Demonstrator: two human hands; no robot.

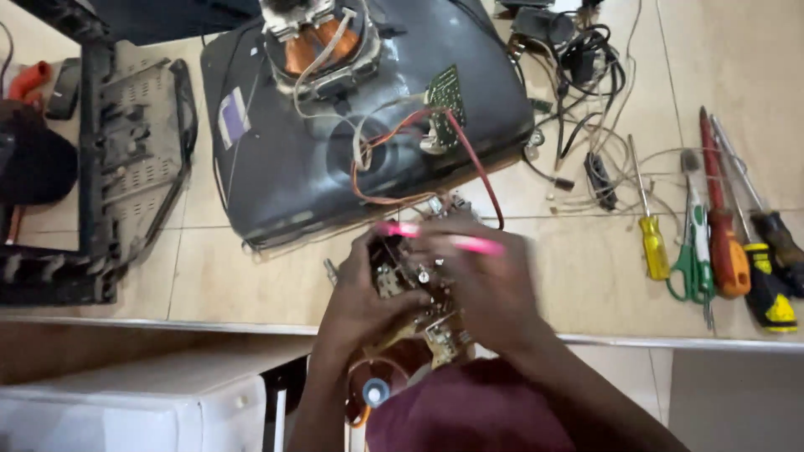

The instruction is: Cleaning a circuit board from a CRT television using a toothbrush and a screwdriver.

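- Holding a circuit board (pixel 416 305) over the tiled floor's (pixel 251 276) edge, just below the picture tube (pixel 293 159).
- Left hand (pixel 356 305) wrapped around the board's left side, fingers curled shut on it.
- Right hand (pixel 490 289) closed on a pink tool (pixel 444 238), blurred, above the board.
- Red wire (pixel 477 167) running from tube to board.
- Screwdrivers (pixel 729 243) and green scissors (pixel 693 259) lying well apart, to the right.

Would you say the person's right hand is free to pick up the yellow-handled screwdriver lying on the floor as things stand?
Probably not at once: the right hand already holds a pink tool over the circuit board. The yellow-handled screwdriver lies uncovered on the tiles to the right, with bare floor between, so the path itself looks open.
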